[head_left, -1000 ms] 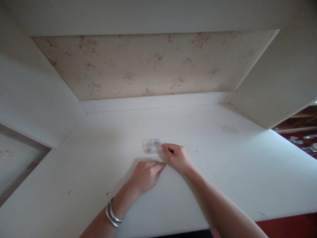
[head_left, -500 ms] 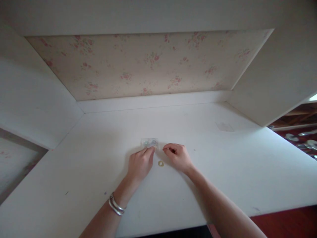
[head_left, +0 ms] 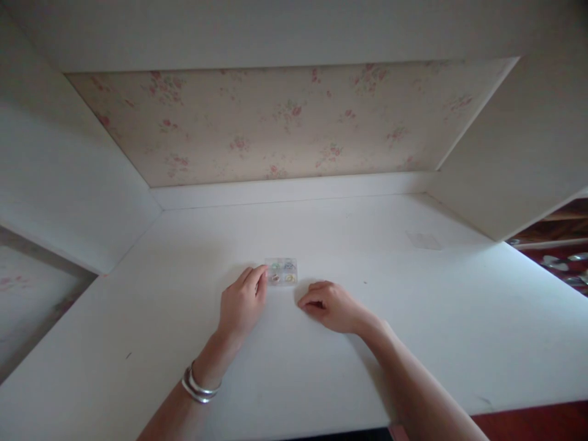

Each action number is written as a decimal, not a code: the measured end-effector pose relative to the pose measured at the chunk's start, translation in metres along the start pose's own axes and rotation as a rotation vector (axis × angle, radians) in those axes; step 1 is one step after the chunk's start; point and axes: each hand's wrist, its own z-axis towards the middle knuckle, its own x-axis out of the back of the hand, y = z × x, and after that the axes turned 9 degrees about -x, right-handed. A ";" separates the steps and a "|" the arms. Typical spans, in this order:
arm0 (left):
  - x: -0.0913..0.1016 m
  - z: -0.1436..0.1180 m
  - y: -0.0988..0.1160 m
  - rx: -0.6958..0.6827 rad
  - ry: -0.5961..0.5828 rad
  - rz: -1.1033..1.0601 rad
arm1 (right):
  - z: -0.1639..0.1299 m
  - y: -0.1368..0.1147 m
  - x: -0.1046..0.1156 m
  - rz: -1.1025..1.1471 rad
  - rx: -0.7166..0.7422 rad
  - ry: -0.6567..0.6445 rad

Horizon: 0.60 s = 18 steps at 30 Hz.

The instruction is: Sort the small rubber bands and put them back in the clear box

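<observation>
A small clear compartment box (head_left: 282, 284) lies on the white tabletop. Its several sections hold little ring-like pieces: greenish and dark ones at the back, a brownish one (head_left: 275, 278) and a yellowish one (head_left: 290, 278) at the front. My left hand (head_left: 243, 301) pinches the box's left edge, thumb and fingers together. Just right of and nearer than the box, my right hand (head_left: 333, 306) rests on the table, fingers curled in and fingertips pressed together. Whatever those fingertips hold, if anything, is hidden.
A flat clear sheet or lid (head_left: 424, 240) lies at the back right. A thin dark sliver (head_left: 128, 355) is on the table at left. White side panels and a floral back wall (head_left: 294, 122) enclose the surface.
My left hand has shifted left, uncovering the box's front sections. My right hand has come down nearer me, over where yellow rings lay; no rings show on the tabletop now.
</observation>
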 end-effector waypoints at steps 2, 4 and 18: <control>0.000 0.001 -0.002 0.027 -0.013 0.019 | 0.000 0.000 -0.003 -0.020 -0.029 0.042; -0.002 0.001 -0.001 0.038 -0.024 0.032 | 0.001 -0.001 -0.004 -0.026 -0.045 0.074; -0.004 -0.015 0.033 -0.139 -0.205 -0.040 | 0.010 0.009 0.000 0.276 -0.179 0.379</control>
